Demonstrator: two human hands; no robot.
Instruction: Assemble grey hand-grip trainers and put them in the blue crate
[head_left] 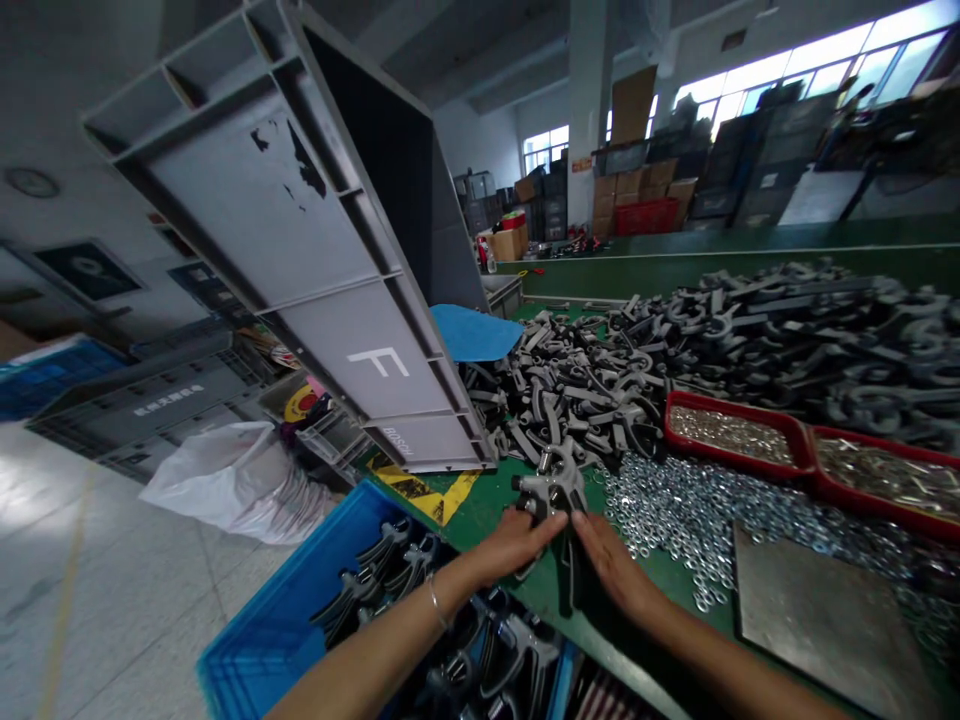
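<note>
Above the green bench edge, both my hands are on a grey-and-black spring clamp point(559, 480), its jaw end pointing away from me and its dark handles toward me. My left hand point(517, 545) grips its left side, thumb stretched across the middle. On the other side my right hand point(611, 560) holds it with the fingers close together; some fingertips are hidden. Below my left forearm a blue crate point(277, 600) contains several similar clamps point(517, 640). Behind my hands spreads a pile of loose grey and black clamp parts point(585, 390).
A tall grey bin point(330, 290) stands tipped on its side at left. Loose metal nuts or washers point(675, 500) lie right of my hands, beside a flat metal plate point(817, 600). Red trays point(806, 450) hold small metal pieces. A white plastic bag point(225, 475) sits at left.
</note>
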